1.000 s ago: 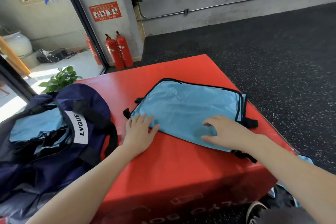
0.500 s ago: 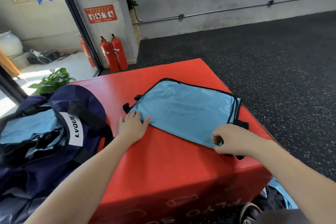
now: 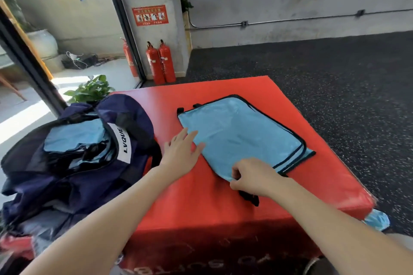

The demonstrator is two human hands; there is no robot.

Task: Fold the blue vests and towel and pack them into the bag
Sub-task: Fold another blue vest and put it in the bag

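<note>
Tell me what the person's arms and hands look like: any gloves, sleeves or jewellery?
Both forearms are bare right up to the bottom edge of the picture, so no sleeves show. The left hand and right hand wear no gloves. No watch, bracelet or ring is visible on either wrist or on the fingers that show.

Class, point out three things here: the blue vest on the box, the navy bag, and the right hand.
blue vest [image 3: 241, 136], head view, middle of fabric
navy bag [image 3: 125, 114], head view, top flap
right hand [image 3: 252, 175], head view, back of hand
</note>
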